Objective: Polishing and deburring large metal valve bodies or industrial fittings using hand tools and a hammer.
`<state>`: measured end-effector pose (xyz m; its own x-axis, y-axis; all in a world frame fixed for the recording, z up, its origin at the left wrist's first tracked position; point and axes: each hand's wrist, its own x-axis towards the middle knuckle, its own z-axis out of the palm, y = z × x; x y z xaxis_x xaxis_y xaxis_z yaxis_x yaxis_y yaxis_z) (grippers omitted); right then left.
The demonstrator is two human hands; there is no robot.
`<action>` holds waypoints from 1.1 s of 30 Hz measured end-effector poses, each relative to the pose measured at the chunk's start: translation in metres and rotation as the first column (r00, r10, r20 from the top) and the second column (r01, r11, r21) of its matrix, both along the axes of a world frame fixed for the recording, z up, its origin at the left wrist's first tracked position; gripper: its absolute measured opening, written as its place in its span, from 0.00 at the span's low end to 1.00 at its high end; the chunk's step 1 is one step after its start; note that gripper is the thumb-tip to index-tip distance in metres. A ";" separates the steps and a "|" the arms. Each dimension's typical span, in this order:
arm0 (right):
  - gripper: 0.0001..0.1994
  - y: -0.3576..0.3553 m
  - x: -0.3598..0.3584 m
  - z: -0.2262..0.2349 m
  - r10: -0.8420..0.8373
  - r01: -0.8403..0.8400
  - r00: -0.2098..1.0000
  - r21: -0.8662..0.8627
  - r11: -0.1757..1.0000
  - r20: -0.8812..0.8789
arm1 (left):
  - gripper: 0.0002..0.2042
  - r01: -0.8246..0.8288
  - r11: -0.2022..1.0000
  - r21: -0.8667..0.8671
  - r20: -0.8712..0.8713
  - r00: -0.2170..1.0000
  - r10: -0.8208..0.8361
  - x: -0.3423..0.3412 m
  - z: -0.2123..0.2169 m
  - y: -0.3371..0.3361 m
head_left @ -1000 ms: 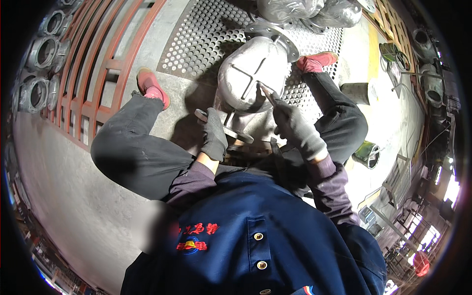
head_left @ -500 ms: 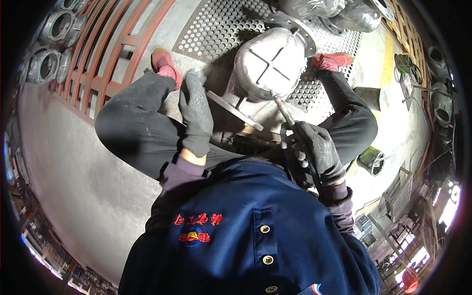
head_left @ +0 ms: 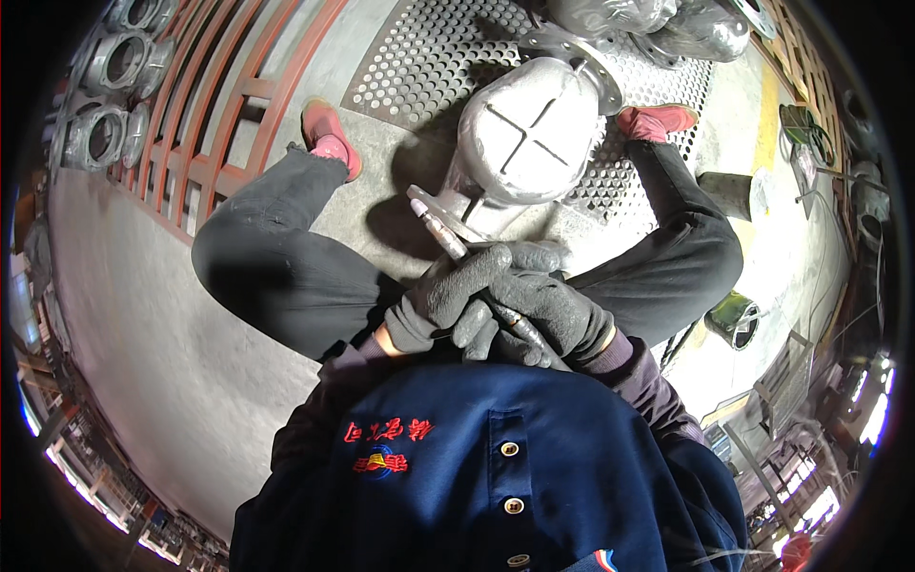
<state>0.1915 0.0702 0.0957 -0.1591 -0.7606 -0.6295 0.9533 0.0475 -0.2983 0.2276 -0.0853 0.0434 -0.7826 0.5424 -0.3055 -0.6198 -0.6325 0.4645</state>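
Observation:
Both my gloved hands come together in front of my lap around a slim pencil grinder (head_left: 440, 234), whose pale pinkish tip points up and to the left. My left hand (head_left: 443, 296) is closed around its body. Closed too, my right hand (head_left: 560, 307) grips the rear part, and the fingers of both hands overlap. Just beyond them a grey metal valve-body casting (head_left: 505, 153) rests between my feet. A dark cross marks its rounded face, and flanges stick out at its sides. The grinder's tip is in front of the near flange and seems apart from it.
A perforated metal plate (head_left: 429, 57) lies under and behind the casting. More castings (head_left: 701, 33) lie at the far right, and others (head_left: 95, 135) at the far left beside a red slatted rack (head_left: 212, 133). A short cylinder (head_left: 729, 194) and an open can (head_left: 732, 319) stand on the right.
The grinder has come back from the casting's face and swung to point left. My left hand has moved right and down onto it, joining the right hand.

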 end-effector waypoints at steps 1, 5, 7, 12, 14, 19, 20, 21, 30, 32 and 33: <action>0.22 0.000 0.002 -0.005 -0.072 0.072 0.997 -0.021 0.997 0.003 | 0.21 -0.190 0.979 -0.068 -0.080 0.980 0.185 -0.003 -0.005 0.009; 0.20 0.006 -0.006 -0.014 -0.146 0.124 0.944 -0.091 0.988 -0.296 | 0.14 -0.109 0.741 -0.662 -0.297 0.947 -0.125 -0.013 -0.042 -0.007; 0.17 0.015 -0.018 -0.007 -0.003 0.033 0.771 0.034 0.999 -0.637 | 0.16 -0.284 0.616 -0.735 -0.480 0.859 -0.178 -0.025 -0.021 0.004; 0.20 0.027 -0.008 -0.035 0.400 0.344 0.176 0.437 0.831 -0.899 | 0.18 -0.541 0.506 -0.672 -0.704 0.680 -0.207 -0.034 -0.062 0.030; 0.16 0.028 -0.011 -0.031 0.506 0.372 0.107 0.507 0.778 -0.856 | 0.19 -0.460 0.694 -0.554 -0.673 0.738 -0.048 -0.042 -0.010 0.042; 0.11 0.044 -0.007 -0.023 0.414 0.510 0.163 0.436 0.741 -0.895 | 0.21 0.034 0.796 -0.604 -0.307 0.912 -0.272 -0.052 0.009 0.035; 0.12 0.051 -0.007 -0.014 0.267 0.519 0.400 0.457 0.723 -0.877 | 0.21 -0.067 0.857 -0.511 -0.273 0.958 -0.088 -0.049 0.002 0.038; 0.12 0.062 -0.005 -0.005 0.094 0.520 0.604 0.480 0.706 -0.792 | 0.21 -0.181 0.890 -0.420 -0.217 0.972 0.095 -0.046 -0.004 0.040; 0.16 0.215 0.035 0.022 -0.078 0.918 0.391 0.395 -0.031 -0.917 | 0.31 -0.460 0.411 -0.787 -0.243 0.844 0.478 -0.022 -0.096 -0.080; 0.17 0.257 0.080 -0.045 -0.135 0.754 0.635 0.648 -0.108 -0.761 | 0.33 -0.287 0.524 -0.802 0.180 0.720 0.670 -0.045 -0.087 -0.048; 0.17 0.268 0.110 -0.089 0.038 0.671 0.742 0.741 -0.025 -0.670 | 0.35 -0.189 0.595 -0.782 0.305 0.716 0.628 -0.045 -0.086 -0.042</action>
<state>0.3013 0.3387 0.0067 -0.6354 0.6417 -0.4295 0.7353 0.3330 -0.5902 0.1828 -0.1277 -0.0422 -0.4569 -0.3224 -0.8290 -0.6367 -0.5323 0.5579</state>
